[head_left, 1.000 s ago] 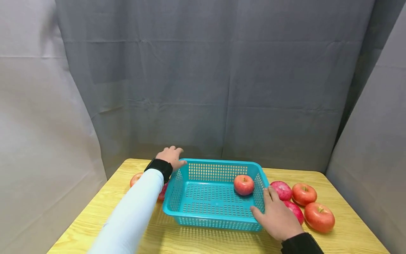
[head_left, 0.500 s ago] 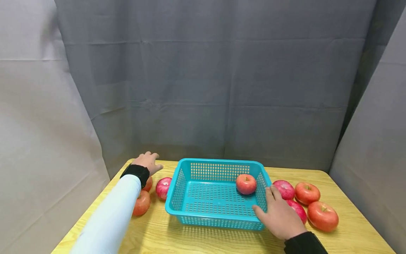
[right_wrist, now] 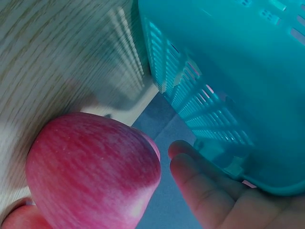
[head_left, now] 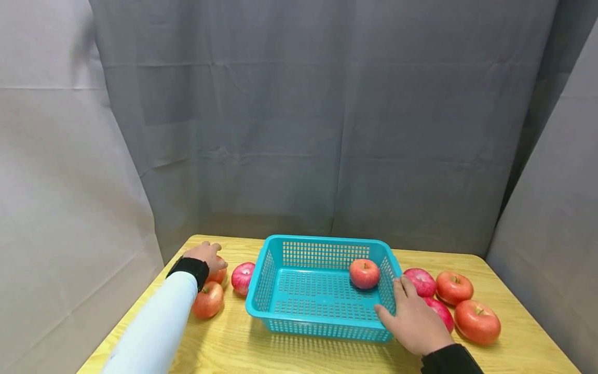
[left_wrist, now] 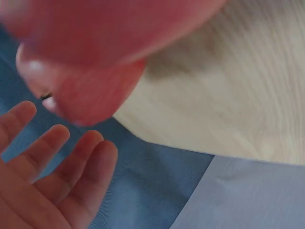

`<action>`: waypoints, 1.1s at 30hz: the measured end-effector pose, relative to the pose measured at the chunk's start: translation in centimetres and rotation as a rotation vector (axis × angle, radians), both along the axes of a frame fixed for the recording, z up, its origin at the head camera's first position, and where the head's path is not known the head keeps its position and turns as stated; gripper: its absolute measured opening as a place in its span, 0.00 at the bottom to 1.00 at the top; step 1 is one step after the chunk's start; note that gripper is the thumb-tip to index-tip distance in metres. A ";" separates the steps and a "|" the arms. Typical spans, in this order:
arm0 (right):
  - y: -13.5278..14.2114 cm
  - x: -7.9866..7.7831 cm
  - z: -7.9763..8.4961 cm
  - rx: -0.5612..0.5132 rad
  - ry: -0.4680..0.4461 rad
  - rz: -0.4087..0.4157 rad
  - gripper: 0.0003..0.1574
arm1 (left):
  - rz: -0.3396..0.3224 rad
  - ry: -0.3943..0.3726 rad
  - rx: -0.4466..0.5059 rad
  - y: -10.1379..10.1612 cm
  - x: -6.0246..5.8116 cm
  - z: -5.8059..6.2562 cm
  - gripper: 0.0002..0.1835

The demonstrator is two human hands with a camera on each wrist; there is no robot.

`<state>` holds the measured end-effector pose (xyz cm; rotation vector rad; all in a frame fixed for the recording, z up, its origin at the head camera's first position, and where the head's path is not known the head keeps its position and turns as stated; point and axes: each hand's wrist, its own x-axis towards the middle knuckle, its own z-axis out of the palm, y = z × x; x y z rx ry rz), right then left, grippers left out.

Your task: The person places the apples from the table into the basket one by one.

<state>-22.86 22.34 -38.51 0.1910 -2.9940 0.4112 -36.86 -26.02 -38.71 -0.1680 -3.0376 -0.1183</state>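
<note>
A turquoise plastic basket (head_left: 322, 322) with perforated sides stands on the table, one red apple (head_left: 364, 274) inside near its right wall. My left hand (head_left: 205, 255) is over an apple (head_left: 218, 275) at the back left, fingers spread and bent slightly; in the left wrist view the fingertips are just short of an apple (left_wrist: 86, 90). Nearer the front lies another apple (head_left: 207, 300), beside the left wrist. My right hand (head_left: 416, 318) rests at the basket's right front rim, thumb over the rim and fingers extended along the outside. A pinkish-red apple (right_wrist: 95, 171) sits close beside those fingers.
A pink-red apple (head_left: 243, 278) lies beside the basket's left wall. Several apples, including a large red one (head_left: 477, 322), are grouped right of the right hand. The wooden table (head_left: 299, 358) ends at a grey cloth backdrop (head_left: 299, 130).
My left hand has moved from above the basket's back left corner leftward, then down to the apple at the back left. The right hand has stayed at the basket's rim.
</note>
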 end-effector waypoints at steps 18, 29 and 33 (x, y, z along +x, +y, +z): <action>-0.7 0.0 0.1 -0.001 -0.006 -0.004 0.65 | 0.006 0.006 0.057 -1.6 0.1 -2.8 0.29; -0.2 0.0 -0.2 0.005 -0.015 -0.016 0.67 | 0.003 0.003 0.026 -0.9 -0.1 -0.8 0.28; 0.0 -0.1 -0.1 0.004 -0.005 -0.010 0.66 | -0.009 0.038 0.014 -0.8 -0.8 0.3 0.28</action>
